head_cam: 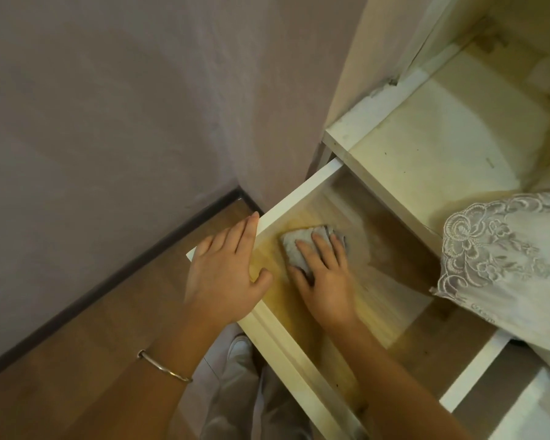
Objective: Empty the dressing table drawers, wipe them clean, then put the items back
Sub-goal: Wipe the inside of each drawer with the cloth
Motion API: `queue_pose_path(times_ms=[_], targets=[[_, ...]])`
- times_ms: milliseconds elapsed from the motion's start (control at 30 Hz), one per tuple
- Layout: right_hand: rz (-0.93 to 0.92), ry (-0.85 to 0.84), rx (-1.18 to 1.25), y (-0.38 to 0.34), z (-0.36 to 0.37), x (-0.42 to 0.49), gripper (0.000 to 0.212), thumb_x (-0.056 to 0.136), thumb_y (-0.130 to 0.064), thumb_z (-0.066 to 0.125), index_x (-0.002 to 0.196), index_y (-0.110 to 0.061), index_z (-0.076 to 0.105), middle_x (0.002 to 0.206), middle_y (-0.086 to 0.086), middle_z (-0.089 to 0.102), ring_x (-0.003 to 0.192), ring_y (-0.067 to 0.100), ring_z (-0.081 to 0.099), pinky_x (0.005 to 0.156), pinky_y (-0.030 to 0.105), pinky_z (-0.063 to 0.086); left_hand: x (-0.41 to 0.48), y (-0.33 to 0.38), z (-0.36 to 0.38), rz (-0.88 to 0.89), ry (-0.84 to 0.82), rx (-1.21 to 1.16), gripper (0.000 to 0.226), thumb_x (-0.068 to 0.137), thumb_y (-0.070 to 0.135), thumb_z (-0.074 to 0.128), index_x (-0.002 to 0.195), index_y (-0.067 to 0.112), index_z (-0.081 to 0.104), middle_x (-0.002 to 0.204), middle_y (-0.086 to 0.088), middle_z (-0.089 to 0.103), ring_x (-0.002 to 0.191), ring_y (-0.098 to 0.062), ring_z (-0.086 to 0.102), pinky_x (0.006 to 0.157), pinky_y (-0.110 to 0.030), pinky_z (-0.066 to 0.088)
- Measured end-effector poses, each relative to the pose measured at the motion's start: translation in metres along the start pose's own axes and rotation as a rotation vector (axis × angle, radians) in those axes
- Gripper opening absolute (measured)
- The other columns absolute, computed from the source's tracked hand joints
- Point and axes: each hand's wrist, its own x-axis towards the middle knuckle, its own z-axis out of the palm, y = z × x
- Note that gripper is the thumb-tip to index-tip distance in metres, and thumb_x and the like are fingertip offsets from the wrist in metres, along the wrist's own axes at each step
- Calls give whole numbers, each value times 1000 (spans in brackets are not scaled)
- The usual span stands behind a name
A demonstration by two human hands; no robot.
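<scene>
Drawer [385, 300], pulled out, emptied, bottom stained yellow. Cloth [299, 246], grey, folded, at its far left under the right hand [327, 281]; fingers flat, spread, pressing it to scrub. Left hand [223, 274], fingers straight along the left wall, thumb inside, likely steadying.

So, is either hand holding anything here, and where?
Nothing gripped: the right hand presses the cloth flat from above; the left hand rests on the drawer wall.

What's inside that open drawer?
Only a grey cloth, pressed flat on the stained bottom by the right hand. The back of the drawer is hidden under the shelf; lace fabric covers its right side.
</scene>
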Motion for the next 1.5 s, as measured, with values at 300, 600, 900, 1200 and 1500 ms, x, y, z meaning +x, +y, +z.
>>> queue_pose_path(times_ms=[300, 600, 900, 1200, 1500], targets=[[254, 110, -43, 28, -28, 81, 47, 95, -29, 42, 141, -27, 33, 152, -1, 26, 140, 31, 16, 115, 44, 21, 1, 2, 2, -5, 23, -9, 73, 77, 50, 33, 137, 10, 38, 125, -6, 59, 109, -24, 58, 93, -42, 42], [732, 264, -117, 69, -43, -15, 52, 96, -37, 35, 144, -20, 28, 153, 15, 22, 139, 34, 21, 113, 45, 19, -2, 3, 1, -9, -13, -21, 78, 74, 49, 33, 140, 7, 33, 129, -10, 55, 112, -26, 55, 96, -41, 40], [64, -12, -39, -5, 8, 9, 54, 91, -43, 25, 141, -26, 35, 154, 5, 24, 144, 33, 9, 117, 44, 7, 0, 0, 1, 8, -37, -19, 78, 79, 51, 35, 146, 13, 17, 141, -7, 42, 123, -24, 45, 105, -38, 29], [324, 142, 17, 18, -8, -13, 48, 91, -26, 51, 138, -21, 41, 151, 11, 29, 141, 38, 15, 115, 50, 17, 0, -1, 2, 13, -31, -15, 83, 72, 51, 25, 144, 10, 22, 139, -9, 45, 119, -26, 48, 102, -39, 31], [345, 133, 24, 63, -31, -38, 46, 92, -26, 49, 138, -23, 41, 151, 8, 31, 140, 35, 22, 114, 45, 24, 0, 1, -1, 4, -70, -42, 79, 75, 43, 37, 144, 10, 21, 141, -10, 42, 125, -26, 43, 106, -41, 26]])
